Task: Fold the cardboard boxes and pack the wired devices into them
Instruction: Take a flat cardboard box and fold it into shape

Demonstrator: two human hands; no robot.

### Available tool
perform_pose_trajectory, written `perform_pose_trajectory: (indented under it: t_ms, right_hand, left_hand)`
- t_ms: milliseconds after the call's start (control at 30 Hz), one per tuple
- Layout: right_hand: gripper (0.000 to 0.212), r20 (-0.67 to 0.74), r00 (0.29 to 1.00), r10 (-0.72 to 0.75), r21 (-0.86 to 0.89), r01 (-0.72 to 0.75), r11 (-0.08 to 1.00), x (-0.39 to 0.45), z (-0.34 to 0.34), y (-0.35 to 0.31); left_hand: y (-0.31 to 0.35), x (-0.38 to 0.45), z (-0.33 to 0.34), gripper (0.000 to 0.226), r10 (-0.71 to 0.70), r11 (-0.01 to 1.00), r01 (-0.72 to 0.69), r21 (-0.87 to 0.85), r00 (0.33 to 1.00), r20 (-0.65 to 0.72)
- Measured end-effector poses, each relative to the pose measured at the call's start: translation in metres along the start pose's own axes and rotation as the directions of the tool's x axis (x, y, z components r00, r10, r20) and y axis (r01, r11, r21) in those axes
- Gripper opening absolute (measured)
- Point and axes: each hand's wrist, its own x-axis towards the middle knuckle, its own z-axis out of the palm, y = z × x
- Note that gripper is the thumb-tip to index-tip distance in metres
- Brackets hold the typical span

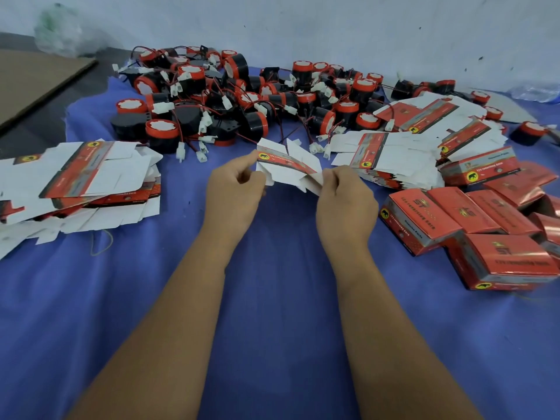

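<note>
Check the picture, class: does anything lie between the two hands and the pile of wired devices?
Only the flat box that the left hand and right hand pinch; beyond it, bare blue cloth reaches the wired devices.

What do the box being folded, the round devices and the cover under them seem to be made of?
The box blank, held by the left hand and right hand, looks like thin card: glossy red print, plain white inside, crisp creases. The wired devices seem moulded black plastic with red caps. The blue cover appears to be cloth, matte and wrinkled.
</note>
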Motion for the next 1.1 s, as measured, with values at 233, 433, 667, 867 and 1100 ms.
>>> perform_pose_trajectory:
  t_ms: [233, 433, 667, 867, 1100]
  right_hand:
    - [0.026, -0.138, 0.99, -0.025, 0.079, 0.036, 0.996, -0.001, -0.003, -0.003]
    - [0.021, -0.026, 0.964, -0.264, -0.071, 0.262, 0.962, -0.01, 0.001, -0.009]
    - [0.012, -0.029, 0.875, -0.483, -0.085, 0.479, 0.873, -0.019, -0.001, -0.017]
    - [0.021, -0.093, 0.975, -0.2, 0.131, 0.211, 0.969, -0.013, -0.002, -0.013]
    - [0.019, -0.252, 0.967, -0.039, 0.352, 0.129, 0.927, -0.008, -0.004, -0.009]
  left_hand:
    - [0.003, -0.008, 0.003, 0.019, 0.157, 0.984, -0.156, 0.084, 0.987, -0.013]
    - [0.0, -0.007, 0.005, 0.053, 0.049, 0.999, -0.05, 0.015, 0.997, 0.06]
    - [0.001, -0.005, 0.002, 0.061, 0.138, 0.986, -0.134, -0.098, 0.99, 0.026]
    - [-0.004, -0.002, 0.003, 0.072, 0.197, 0.978, -0.202, 0.048, 0.976, 0.088]
    - [-0.005, -0.007, 0.005, 0.098, 0.225, 0.938, -0.289, 0.192, 0.928, 0.298]
